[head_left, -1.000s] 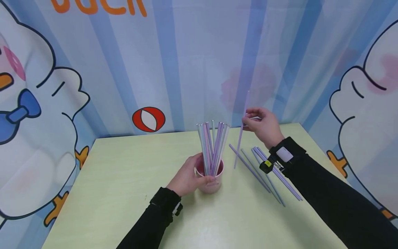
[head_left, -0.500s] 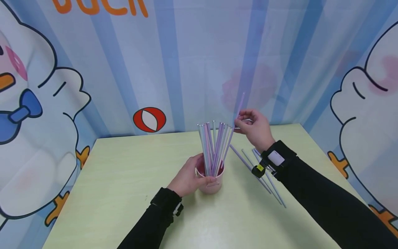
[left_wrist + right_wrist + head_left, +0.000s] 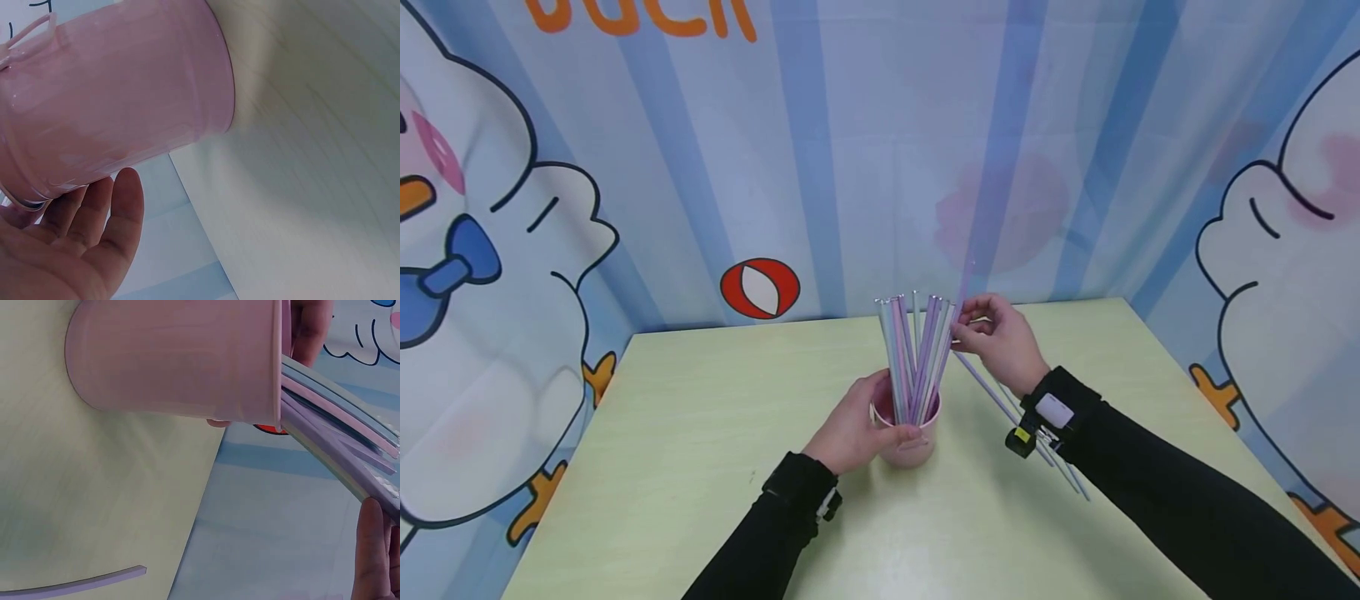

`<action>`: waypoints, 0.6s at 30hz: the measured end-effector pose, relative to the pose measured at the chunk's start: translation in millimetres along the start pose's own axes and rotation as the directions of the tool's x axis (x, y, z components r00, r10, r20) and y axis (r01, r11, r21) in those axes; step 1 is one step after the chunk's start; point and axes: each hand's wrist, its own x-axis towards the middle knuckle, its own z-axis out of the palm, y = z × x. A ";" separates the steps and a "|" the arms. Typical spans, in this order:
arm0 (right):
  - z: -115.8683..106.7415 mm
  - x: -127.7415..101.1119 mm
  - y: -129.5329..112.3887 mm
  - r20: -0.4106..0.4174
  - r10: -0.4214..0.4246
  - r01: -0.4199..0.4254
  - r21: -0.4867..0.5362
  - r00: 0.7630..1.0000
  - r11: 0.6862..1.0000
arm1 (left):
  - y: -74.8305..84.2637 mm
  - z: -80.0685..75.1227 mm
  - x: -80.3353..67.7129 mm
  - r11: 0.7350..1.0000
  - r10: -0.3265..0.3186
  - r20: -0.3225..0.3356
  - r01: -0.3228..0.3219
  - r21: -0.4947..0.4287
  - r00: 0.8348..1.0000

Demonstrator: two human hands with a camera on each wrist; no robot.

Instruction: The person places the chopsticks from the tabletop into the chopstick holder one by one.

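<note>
A small pink bucket [image 3: 908,454] stands upright on the table, filled with a bundle of thin pastel straws [image 3: 913,350]. My left hand [image 3: 857,427] grips it at the rim from the left, thumb across the front; the left wrist view shows fingers [image 3: 128,197] along the bucket's side and a thin handle [image 3: 37,28]. With my right hand [image 3: 1000,343] I pinch one purple straw [image 3: 967,283] near the bundle's right side. Its lower end is down in the bucket, lost among the others. In the right wrist view, the right fingers [image 3: 372,550] touch the straw's side.
Several loose purple and grey-green straws [image 3: 987,387] lie on the table [image 3: 715,433] to the right of the bucket, partly under my right wrist and sleeve. A blue striped cartoon curtain [image 3: 880,167] hangs right behind the table's back edge.
My right hand has carried the purple straw leftward from beside the bucket, tilted it over the rim and lowered it in. The left hand and bucket have stayed in place.
</note>
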 end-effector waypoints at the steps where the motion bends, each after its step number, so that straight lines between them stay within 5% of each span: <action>1: 0.1 -0.9 1.2 0.001 0.000 0.000 -0.006 1.000 1.000 | 0.4 0.0 -0.2 1.000 -0.004 -0.001 0.004 0.003 1.000; 18: 6.6 -13.9 19.3 0.090 0.050 -0.043 -0.085 0.995 0.995 | -0.6 0.0 1.1 1.000 0.022 0.007 -0.021 -0.007 1.000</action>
